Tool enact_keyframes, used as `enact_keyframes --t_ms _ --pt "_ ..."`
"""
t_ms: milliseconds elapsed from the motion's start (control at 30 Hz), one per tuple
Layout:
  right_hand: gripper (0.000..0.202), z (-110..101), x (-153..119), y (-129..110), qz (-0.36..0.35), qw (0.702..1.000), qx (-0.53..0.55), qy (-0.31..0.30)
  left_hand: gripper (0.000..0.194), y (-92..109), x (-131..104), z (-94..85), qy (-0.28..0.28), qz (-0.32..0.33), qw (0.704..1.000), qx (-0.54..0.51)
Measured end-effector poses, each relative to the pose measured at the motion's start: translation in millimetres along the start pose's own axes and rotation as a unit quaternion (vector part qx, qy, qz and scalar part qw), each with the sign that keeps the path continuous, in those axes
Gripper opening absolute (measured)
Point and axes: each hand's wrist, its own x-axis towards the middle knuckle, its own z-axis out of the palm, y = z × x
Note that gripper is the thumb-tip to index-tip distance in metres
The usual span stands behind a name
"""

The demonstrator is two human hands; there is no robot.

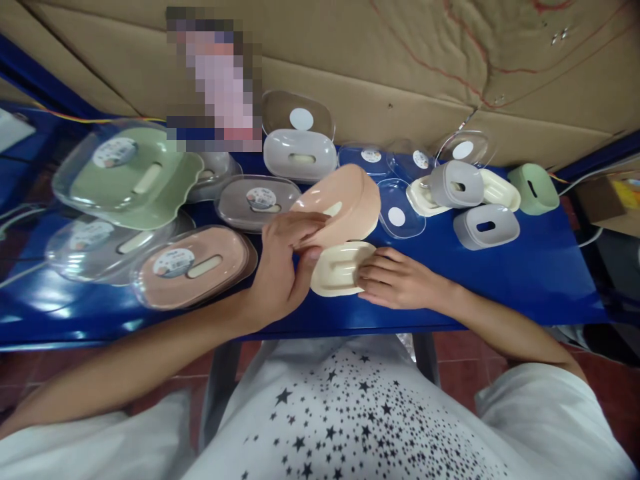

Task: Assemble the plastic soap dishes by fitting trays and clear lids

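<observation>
A peach plastic container (357,200) is tilted above the blue table, its edge gripped between the thumb and fingers of my left hand (283,267). A cream piece shows through its slot. Just below it, a small cream dish (337,277) lies on the table. My right hand (393,277) rests at the dish's right side, fingers close together on its rim and partly covering it. The left thumb is next to the dish's upper left edge.
Lidded containers in green (133,170), peach (200,267) and grey (257,193) stand at the left. Clear lids (403,217), grey cups (493,233) and a green cup (535,190) lie rightward on the blue table (425,313). Cardboard (370,40) lines the back.
</observation>
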Motion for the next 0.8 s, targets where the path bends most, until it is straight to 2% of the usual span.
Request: enact_keyframes --t_ms 133,267,333,433,533,733,800 --pt "0.033 -13 -7 13 0.020 0.999 0.003 0.028 0.036 0 2 0.1 -0.002 -0.009 0.999 0.047" --pt "0.025 -29 -20 30 0.123 0.991 -0.018 0.048 0.033 -4 -2 8.2 -0.025 0.026 0.994 0.106" --pt "0.026 -32 -26 40 0.194 0.980 -0.043 0.028 0.031 -5 -4 11.1 -0.045 0.050 0.990 0.128" --pt "0.037 -29 -34 52 0.269 0.961 -0.042 -0.039 0.032 -5 -5 11.9 -0.066 0.086 0.981 0.159" --pt "0.033 -27 -38 59 0.284 0.956 0.005 -0.065 0.034 -3 -5 10.9 -0.070 0.109 0.976 0.178" --pt "0.023 -36 -35 55 0.300 0.954 -0.021 0.010 0.035 2 -4 6.4 -0.040 0.111 0.978 0.170" --pt "0.023 -38 -36 54 0.314 0.948 -0.045 0.005 0.036 2 -3 4.1 -0.027 0.105 0.979 0.175"
